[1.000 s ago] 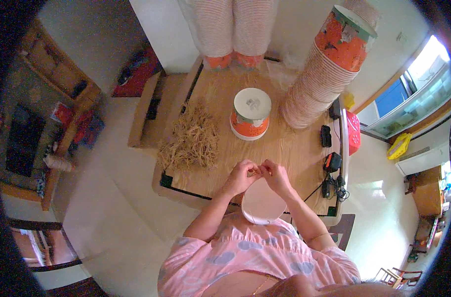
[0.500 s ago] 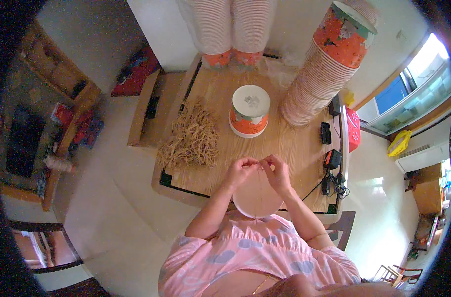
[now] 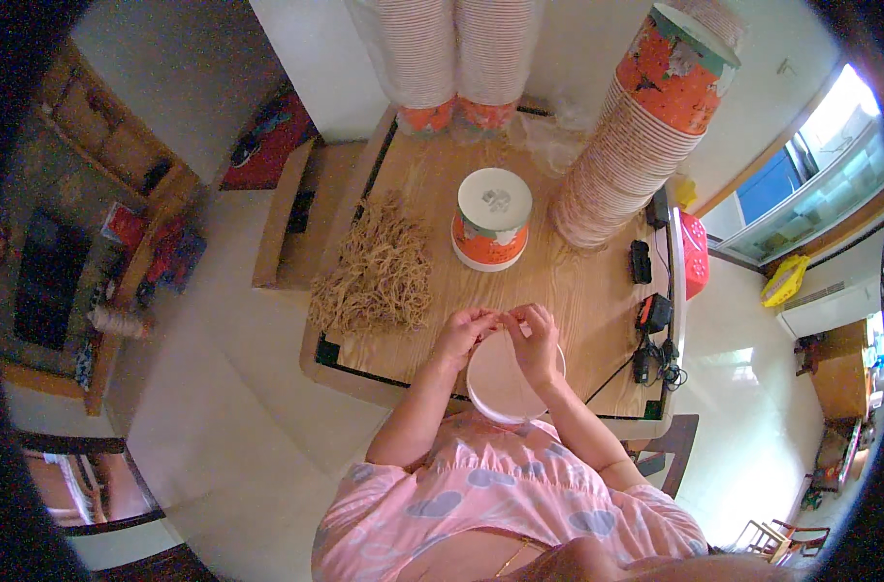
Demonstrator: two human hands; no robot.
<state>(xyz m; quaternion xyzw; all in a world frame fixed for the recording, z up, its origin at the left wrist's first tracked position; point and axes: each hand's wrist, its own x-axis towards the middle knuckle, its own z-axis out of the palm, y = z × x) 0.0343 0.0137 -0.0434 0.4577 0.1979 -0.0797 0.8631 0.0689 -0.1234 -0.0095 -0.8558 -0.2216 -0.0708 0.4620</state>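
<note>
Far L: cardboard box (image 3: 287,233), open, beside the table (image 3: 582,301). Next, on the tabletop: tangled heap of tan cord (image 3: 374,276), near the L hand, apart from it.

L hand (image 3: 461,337): at the upper rim area of the white tub, fingers curled, thumb and index drawn in toward the R fingertips. Whether anything is pinched: can't tell; any strand is too fine to resolve.

Ctr, behind the hands: upturned orange-and-white paper bucket (image 3: 490,247), base up, w/ no hand on it.

Work pos.: white tub (image 3: 498,380), btwn the forearms, in front of the torso at the table's near edge. What bears its weight: not visible.

R hand (image 3: 536,347): overlaps the tub's R side in view; thumb and index bent together, tips next to the L tips. Grip contents: can't tell.

R of ctr: tall leaning stack of nested buckets (image 3: 631,145); fwd of it, black-and-orange device (image 3: 653,312) w/ black cable (image 3: 671,367).

Procedure notes (judgement): this looks like fine two-hand fingertip work. Hold tips close, use light, equal pressure, steady the tub so it can't roll, avoid denting its wall. Don't let forearms snag the cord heap or cable.
</note>
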